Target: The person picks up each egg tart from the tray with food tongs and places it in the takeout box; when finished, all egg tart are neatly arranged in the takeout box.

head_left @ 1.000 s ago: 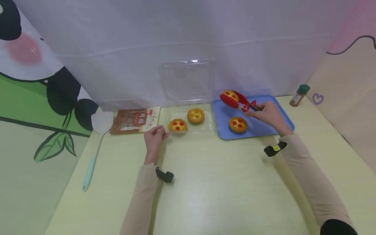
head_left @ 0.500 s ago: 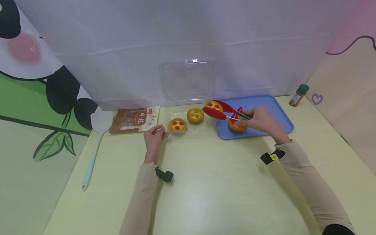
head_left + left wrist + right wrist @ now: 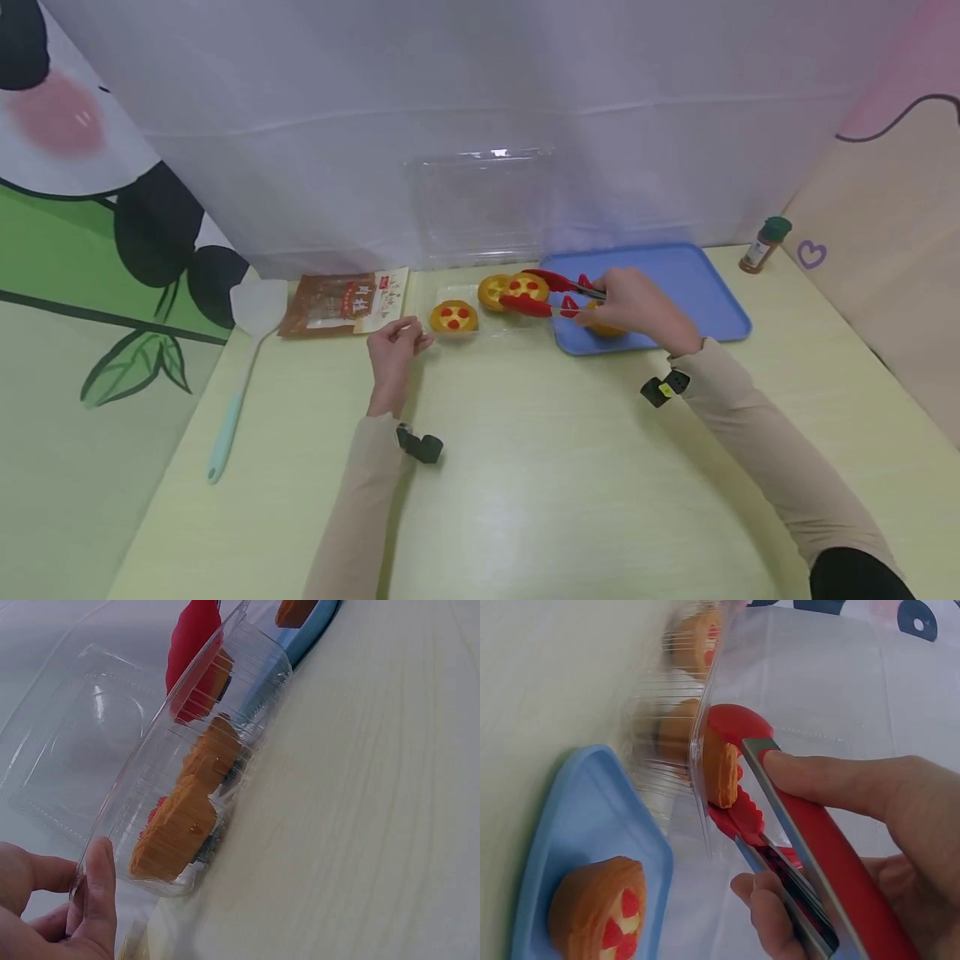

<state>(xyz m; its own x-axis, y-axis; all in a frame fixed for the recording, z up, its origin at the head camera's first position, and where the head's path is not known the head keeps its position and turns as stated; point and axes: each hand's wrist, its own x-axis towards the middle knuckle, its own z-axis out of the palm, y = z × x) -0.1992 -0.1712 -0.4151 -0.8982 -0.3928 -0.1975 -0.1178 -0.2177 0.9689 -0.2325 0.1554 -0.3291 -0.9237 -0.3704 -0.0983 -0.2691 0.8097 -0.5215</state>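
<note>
My left hand (image 3: 393,358) pinches the rim of a clear plastic box (image 3: 135,776), finger and thumb at its near left corner. Inside sit a red-dotted tart (image 3: 453,317) and a plain yellow tart (image 3: 491,293). The hinged lid (image 3: 480,208) stands raised behind. My right hand (image 3: 641,308) holds red-tipped tongs (image 3: 527,307), which clamp another red-dotted tart (image 3: 529,287) at the box's right side. In the right wrist view this tart is tilted, right at the box rim. A further red-dotted tart (image 3: 592,907) lies on the blue tray (image 3: 675,275), mostly behind my right hand in the head view.
Left of the box lies a brown and cream food packet (image 3: 341,304). A white turner (image 3: 258,308) with a pale green handle lies at the far left. A small green-capped bottle (image 3: 765,244) stands at the back right. White cloth hangs along the table's back edge.
My right hand has carried the tart in the tongs leftward and down, from above the tray to the box's right side. My left hand stays at the box corner.
</note>
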